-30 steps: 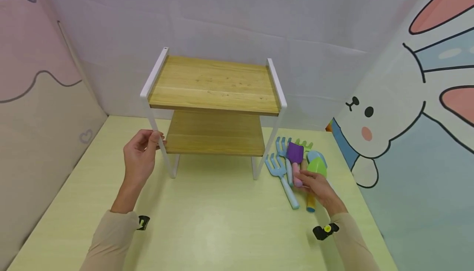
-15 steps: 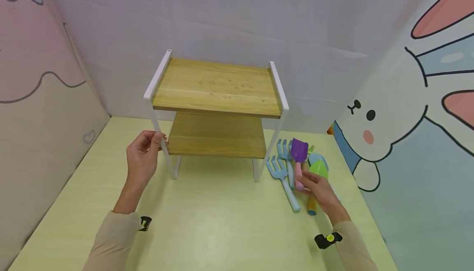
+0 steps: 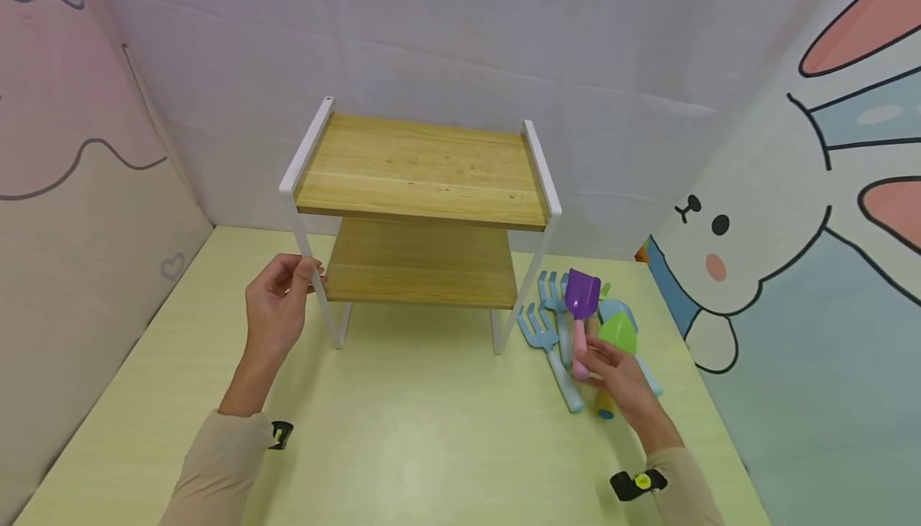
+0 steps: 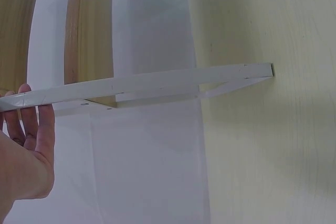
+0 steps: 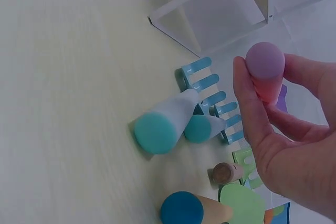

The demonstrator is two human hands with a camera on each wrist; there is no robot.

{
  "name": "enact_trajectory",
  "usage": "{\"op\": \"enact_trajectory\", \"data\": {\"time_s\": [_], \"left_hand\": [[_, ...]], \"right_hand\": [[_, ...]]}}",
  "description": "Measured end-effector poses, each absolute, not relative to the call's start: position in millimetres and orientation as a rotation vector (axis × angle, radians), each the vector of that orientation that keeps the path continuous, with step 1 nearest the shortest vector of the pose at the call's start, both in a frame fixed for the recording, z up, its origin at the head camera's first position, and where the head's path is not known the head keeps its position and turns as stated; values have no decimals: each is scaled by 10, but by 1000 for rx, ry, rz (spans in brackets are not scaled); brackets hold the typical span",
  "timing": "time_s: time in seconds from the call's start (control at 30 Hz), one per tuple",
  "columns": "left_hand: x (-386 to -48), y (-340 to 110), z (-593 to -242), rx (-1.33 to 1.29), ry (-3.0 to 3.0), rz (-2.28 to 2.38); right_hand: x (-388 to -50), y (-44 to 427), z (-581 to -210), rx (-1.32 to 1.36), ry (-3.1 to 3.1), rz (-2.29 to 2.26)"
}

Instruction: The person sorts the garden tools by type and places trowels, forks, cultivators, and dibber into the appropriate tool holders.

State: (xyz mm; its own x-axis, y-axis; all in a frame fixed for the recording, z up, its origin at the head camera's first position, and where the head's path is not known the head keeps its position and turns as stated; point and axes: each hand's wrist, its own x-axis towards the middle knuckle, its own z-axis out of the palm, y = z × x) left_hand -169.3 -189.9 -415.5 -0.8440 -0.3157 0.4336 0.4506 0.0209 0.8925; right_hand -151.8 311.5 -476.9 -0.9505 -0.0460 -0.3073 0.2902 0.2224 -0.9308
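Observation:
A two-tier wooden shelf (image 3: 424, 166) with white metal side frames stands at mid-table. My left hand (image 3: 277, 302) holds its left front post, thumb in front and fingers behind; the left wrist view shows the fingers around the white post (image 4: 157, 81). To the right of the shelf, my right hand (image 3: 622, 374) pinches the pink handle of a toy shovel (image 3: 582, 294) with a purple blade. The shovel is tilted, blade away from me, raised over the other tools. In the right wrist view the round handle end (image 5: 265, 61) sits between thumb and fingers.
Beside the shelf's right legs lie two blue toy garden forks (image 3: 541, 337). Under and beside my right hand are a green shovel (image 3: 619, 332), a light-blue tool (image 3: 624, 310) and a green rake (image 5: 243, 158). Printed fabric walls enclose the table (image 3: 410, 446).
My right hand has lifted the purple shovel from the pile and drawn it slightly toward me. The left hand keeps its hold on the post. The head view has shifted slightly.

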Motion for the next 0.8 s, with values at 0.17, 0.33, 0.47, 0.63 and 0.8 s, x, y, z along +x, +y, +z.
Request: {"op": "enact_trajectory", "data": {"time_s": [0.17,0.33,0.47,0.63,0.8], "left_hand": [[-1693,-1896,-4152,-136,-1761,-1889],[-1689,-1894,-4155,-113,-1772,-1883],[-1688,-1894,-4156,-116,-1776,-1881],[-1688,-1898,-4155,-133,-1776,-1875],[-1688,-1895,-4153,-134,-1772,-1881]], "right_hand": [[-1466,3084,-4753,222,2231,-1803],[-1405,3054,-4720,217,2221,-1824],[-1345,3025,-4682,220,2224,-1822],[-1274,2983,-4652,213,2220,-1840],[-1197,2944,-4639,185,2224,-1873]]}}
